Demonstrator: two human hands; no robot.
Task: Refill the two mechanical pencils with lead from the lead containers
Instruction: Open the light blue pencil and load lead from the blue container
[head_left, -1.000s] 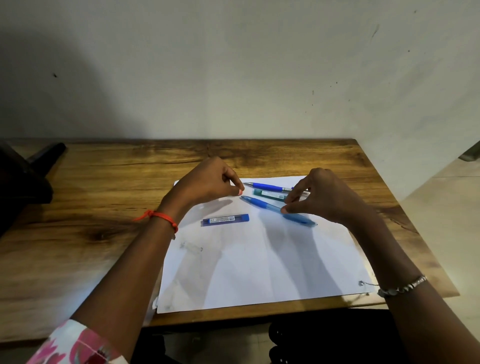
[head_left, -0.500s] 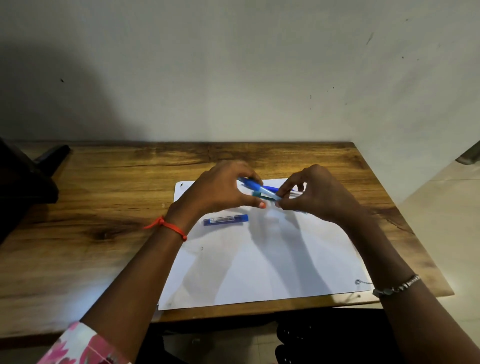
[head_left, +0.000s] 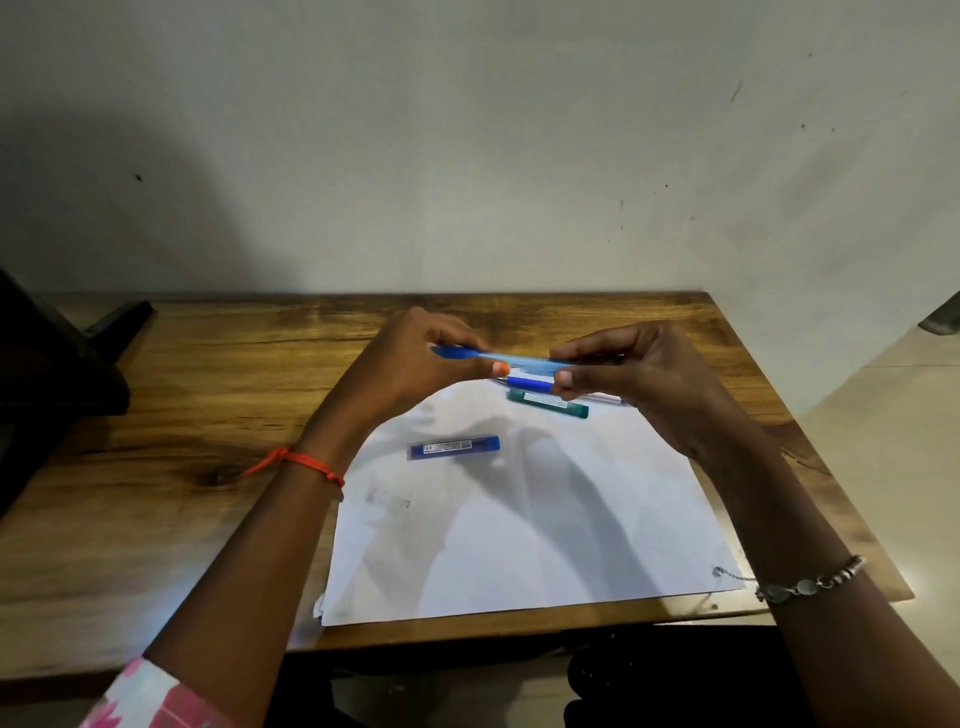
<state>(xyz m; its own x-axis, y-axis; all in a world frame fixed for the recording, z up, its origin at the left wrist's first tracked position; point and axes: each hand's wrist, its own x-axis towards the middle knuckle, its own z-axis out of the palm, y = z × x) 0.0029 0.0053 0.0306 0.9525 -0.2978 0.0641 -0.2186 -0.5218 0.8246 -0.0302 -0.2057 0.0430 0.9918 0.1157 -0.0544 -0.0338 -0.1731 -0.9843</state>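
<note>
Blue mechanical pencil (head_left: 519, 360): flat on the paper (head_left: 519, 545) a second ago, now raised off the worktop (head_left: 208, 415), your left hand (head_left: 410, 364) and right hand (head_left: 639, 374) each pinching one end. Second pencil (head_left: 527, 385), green lead container (head_left: 545, 403), blue lead container (head_left: 454, 448): untouched on the paper; opening the raised pencil looks next.

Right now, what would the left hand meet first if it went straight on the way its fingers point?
Probably the right hand: the left hand points right along the light-blue pencil that both hands grip above the paper. Depth is unclear.
</note>
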